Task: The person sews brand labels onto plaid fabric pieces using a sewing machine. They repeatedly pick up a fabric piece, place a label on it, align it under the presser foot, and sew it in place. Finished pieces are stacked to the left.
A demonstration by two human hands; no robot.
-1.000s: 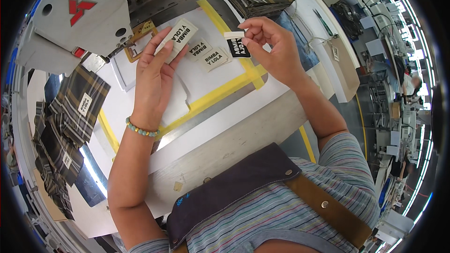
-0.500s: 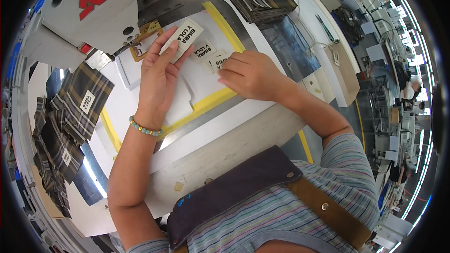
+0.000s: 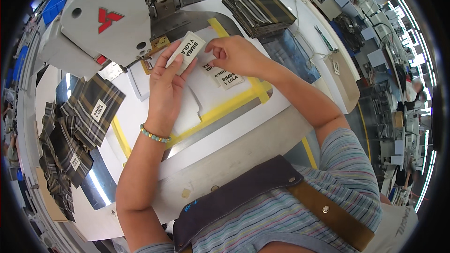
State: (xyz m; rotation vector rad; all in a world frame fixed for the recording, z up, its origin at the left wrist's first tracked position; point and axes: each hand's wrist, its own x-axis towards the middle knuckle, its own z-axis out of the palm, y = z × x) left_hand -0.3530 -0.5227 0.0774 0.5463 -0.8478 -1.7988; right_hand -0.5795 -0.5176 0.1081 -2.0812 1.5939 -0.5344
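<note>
My left hand grips a cream fabric label with dark lettering between thumb and fingers. It may be a small stack; the edges are too fine to tell. Close to that label, on its right, is my right hand, its fingers curved and the thumb apart, with nothing visible in them. Below the right hand, several more cream labels lie overlapping on the white work plate, which has yellow tape along its edges. Part of the label pile is hidden by my right hand.
The white sewing machine head stands at the far left, above a brass-coloured clamp. Plaid fabric pieces with labels lie to the left. Folded plaid pieces are stacked at the back right, with green-handled snips beyond.
My right hand has lifted from the loose labels and moved up and left, close to the label in my left hand. One loose label now lies nearer me. The whole view has shifted slightly.
</note>
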